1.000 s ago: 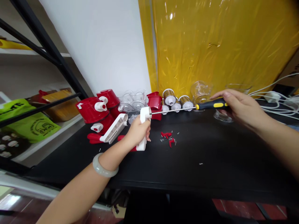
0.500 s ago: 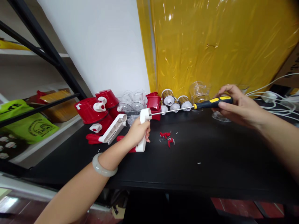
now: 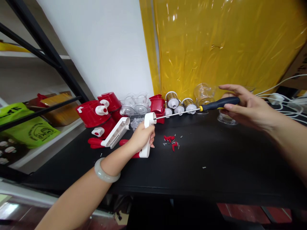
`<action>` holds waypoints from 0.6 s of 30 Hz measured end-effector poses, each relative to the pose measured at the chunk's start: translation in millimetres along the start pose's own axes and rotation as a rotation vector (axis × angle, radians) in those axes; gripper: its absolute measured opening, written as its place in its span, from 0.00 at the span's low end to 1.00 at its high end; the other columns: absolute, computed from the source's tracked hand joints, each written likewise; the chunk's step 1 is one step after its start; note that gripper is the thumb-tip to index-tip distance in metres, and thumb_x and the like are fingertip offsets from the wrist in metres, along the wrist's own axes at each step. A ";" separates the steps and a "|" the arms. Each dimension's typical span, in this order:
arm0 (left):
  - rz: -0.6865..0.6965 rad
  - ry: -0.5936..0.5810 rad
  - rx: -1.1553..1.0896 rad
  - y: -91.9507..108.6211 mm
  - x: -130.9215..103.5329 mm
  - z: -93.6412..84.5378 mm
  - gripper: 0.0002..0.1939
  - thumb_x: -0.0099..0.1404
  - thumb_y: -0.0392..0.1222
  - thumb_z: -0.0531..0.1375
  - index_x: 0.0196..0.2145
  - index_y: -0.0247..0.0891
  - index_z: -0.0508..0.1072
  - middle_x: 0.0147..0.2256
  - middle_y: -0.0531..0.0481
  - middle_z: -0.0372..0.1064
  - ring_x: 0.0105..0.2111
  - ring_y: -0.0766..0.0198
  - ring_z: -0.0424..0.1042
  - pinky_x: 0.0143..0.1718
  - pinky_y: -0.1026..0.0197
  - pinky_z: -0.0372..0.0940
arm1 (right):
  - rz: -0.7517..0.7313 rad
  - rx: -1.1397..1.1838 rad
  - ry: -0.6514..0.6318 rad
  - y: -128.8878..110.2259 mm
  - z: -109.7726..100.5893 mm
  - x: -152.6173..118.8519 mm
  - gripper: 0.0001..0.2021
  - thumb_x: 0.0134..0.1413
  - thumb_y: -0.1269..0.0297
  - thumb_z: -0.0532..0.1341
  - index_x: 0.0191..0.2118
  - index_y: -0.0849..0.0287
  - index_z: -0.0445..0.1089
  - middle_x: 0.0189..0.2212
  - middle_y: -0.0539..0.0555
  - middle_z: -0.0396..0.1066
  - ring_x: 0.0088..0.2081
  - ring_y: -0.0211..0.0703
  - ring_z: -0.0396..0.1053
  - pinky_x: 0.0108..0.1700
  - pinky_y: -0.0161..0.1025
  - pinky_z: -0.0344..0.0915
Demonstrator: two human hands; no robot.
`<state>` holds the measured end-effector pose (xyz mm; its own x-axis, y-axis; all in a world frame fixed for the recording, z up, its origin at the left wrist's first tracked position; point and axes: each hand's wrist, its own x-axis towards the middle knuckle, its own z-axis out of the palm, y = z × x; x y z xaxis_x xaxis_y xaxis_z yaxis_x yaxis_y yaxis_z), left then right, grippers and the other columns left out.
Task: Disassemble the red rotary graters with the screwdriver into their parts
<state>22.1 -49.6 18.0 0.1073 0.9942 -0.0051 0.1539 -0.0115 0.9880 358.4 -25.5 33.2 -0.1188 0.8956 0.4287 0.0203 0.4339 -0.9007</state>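
Observation:
My left hand [image 3: 143, 136] is wrapped round a white plastic crank handle [image 3: 150, 118] with a red grip, holding it upright above the black table. In my right hand [image 3: 249, 103] is a long screwdriver [image 3: 219, 103] with a dark blue and yellow handle; thumb and fingers pinch the handle's end, the index finger lifted. Its shaft runs left, and the tip goes into the round opening at the handle's top. What the tip touches is hidden inside. Below and to the right lie small red plastic pieces [image 3: 169, 138] among several loose screws [image 3: 181, 136].
Another white handle [image 3: 117, 132] lies left, beside stacked red housings [image 3: 92, 113]. Clear plastic parts [image 3: 137, 103], a red hopper [image 3: 157, 104] and several metal grater drums [image 3: 172, 99] line the back. White cables [image 3: 287, 105] sprawl right. A single screw [image 3: 204, 167] lies near the front edge.
The screwdriver's handle has turned about its axis, its yellow patches now mostly out of sight. My right fingers have shifted on it, the index finger lifting away. My left hand has barely moved.

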 end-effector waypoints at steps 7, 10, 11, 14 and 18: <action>-0.027 -0.026 -0.008 1.0 -0.9 1.3 0.07 0.52 0.35 0.53 0.20 0.40 0.57 0.15 0.59 0.53 0.13 0.71 0.55 0.12 0.66 0.61 | -0.059 -0.157 0.003 1.5 -1.4 -0.2 0.31 0.43 0.41 0.68 0.52 0.49 0.67 0.33 0.52 0.73 0.27 0.38 0.71 0.26 0.32 0.67; -0.047 -0.032 0.009 1.6 -1.2 1.4 0.07 0.52 0.35 0.53 0.19 0.40 0.57 0.14 0.59 0.53 0.12 0.71 0.55 0.12 0.66 0.61 | -0.015 -0.275 0.015 3.8 0.1 0.6 0.27 0.55 0.37 0.55 0.47 0.53 0.69 0.17 0.48 0.64 0.16 0.36 0.62 0.17 0.32 0.59; -0.056 -0.035 0.018 1.9 -1.3 1.4 0.08 0.52 0.36 0.53 0.19 0.40 0.57 0.14 0.59 0.53 0.12 0.71 0.55 0.12 0.66 0.61 | -0.024 -0.288 0.047 3.6 0.8 0.6 0.23 0.57 0.39 0.55 0.45 0.53 0.69 0.16 0.46 0.61 0.15 0.35 0.60 0.16 0.31 0.57; -0.067 -0.037 0.019 2.7 -1.8 1.3 0.08 0.52 0.35 0.53 0.19 0.41 0.57 0.13 0.58 0.53 0.12 0.71 0.55 0.13 0.66 0.60 | -0.097 -0.224 0.128 0.1 2.3 -0.6 0.17 0.53 0.48 0.64 0.45 0.48 0.68 0.25 0.47 0.66 0.20 0.34 0.64 0.18 0.30 0.58; -0.071 -0.039 -0.001 3.4 -2.0 2.0 0.07 0.51 0.35 0.53 0.20 0.41 0.56 0.13 0.59 0.53 0.12 0.70 0.55 0.12 0.66 0.60 | -0.062 -0.046 0.031 -6.6 1.2 -3.5 0.25 0.40 0.54 0.73 0.46 0.44 0.66 0.37 0.48 0.69 0.28 0.36 0.68 0.21 0.30 0.63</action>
<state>24.3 -51.9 21.0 0.1342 0.9876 -0.0812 0.1613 0.0591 0.9851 357.5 -31.6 37.6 -0.0906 0.8690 0.4864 0.0593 0.4923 -0.8684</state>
